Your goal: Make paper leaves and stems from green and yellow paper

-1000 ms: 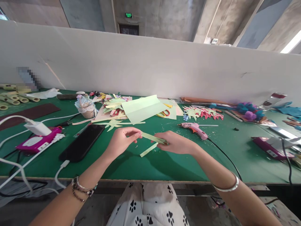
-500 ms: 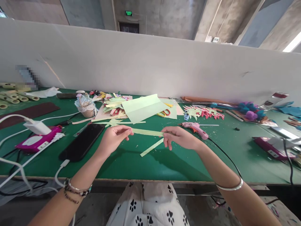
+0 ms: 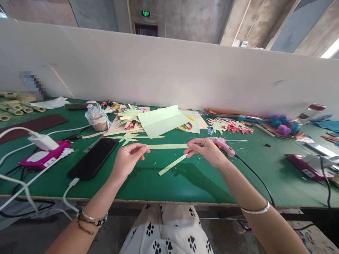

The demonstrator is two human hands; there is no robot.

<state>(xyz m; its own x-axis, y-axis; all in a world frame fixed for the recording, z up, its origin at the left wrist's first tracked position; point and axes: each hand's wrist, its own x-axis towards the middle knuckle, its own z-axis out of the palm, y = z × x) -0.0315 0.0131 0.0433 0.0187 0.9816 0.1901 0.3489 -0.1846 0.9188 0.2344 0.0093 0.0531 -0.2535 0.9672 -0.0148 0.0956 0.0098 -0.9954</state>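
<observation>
A pale green paper strip [image 3: 167, 146] is stretched level between my hands, just above the table. My left hand [image 3: 130, 157] pinches its left end between thumb and fingers. The right end is pinched by my right hand [image 3: 202, 151]. Beneath it a second pale green strip [image 3: 172, 165] lies slanted on the green table [image 3: 159, 190], its upper end close to my right fingertips. Behind the hands rests a folded pale green paper sheet [image 3: 160, 121], partly covering scissors [image 3: 185, 126]. A pink glue gun [image 3: 224, 146] lies partly hidden behind my right hand.
A black phone [image 3: 92, 158] on a charging cable lies left, beside a magenta power strip [image 3: 45, 155]. Paper scraps [image 3: 129, 118] and a small wrapped pot [image 3: 98, 118] stand behind. Red and green paper pieces [image 3: 231, 126] lie back right. A grey partition [image 3: 169, 70] borders the table.
The paper strip between my hands has become straighter and more level, with more of its length showing. My right hand has moved slightly right and up.
</observation>
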